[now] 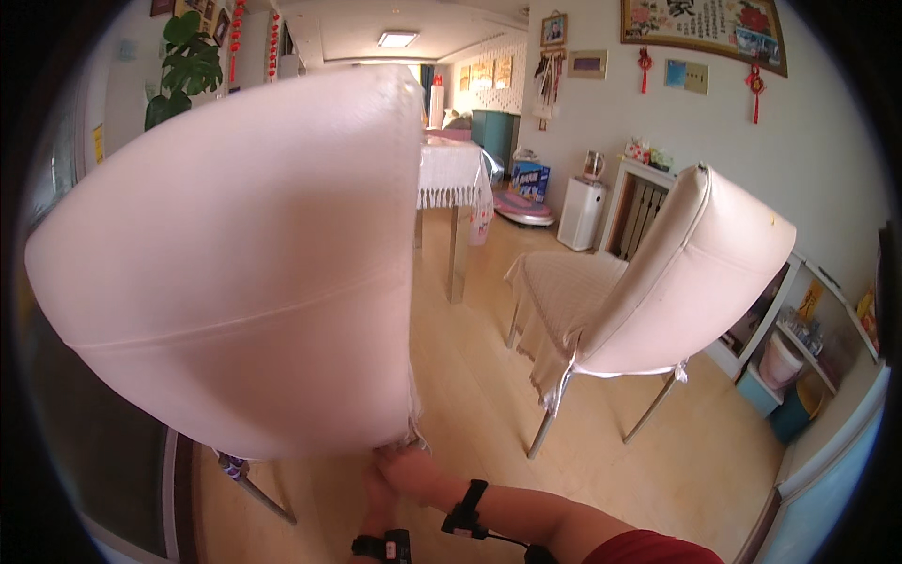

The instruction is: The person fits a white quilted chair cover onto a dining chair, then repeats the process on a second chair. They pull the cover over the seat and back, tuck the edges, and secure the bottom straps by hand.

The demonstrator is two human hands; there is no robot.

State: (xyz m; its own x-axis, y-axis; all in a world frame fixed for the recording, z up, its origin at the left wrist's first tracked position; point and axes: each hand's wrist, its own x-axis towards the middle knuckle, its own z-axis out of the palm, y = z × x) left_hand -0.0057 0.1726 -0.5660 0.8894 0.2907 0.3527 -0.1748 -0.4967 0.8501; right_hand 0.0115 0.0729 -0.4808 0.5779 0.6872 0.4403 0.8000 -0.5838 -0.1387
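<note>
A pink upholstered chair fills the left half of the head view, its back towards me. Both of my hands are together at the lower right corner of its backrest, by the gathered edge of a fabric seat cover. My right hand is over the corner, fingers bent, and my left hand is just beside it, partly hidden. What the fingers hold is too small and hidden to tell. Each wrist wears a black strap. At the chair's lower left, a purple patterned cloth is around the metal leg.
A second pink chair with a fabric seat cover stands to the right. Beyond are a table with a fringed white cloth, a white appliance and a low shelf with buckets. A dark glass panel borders the left.
</note>
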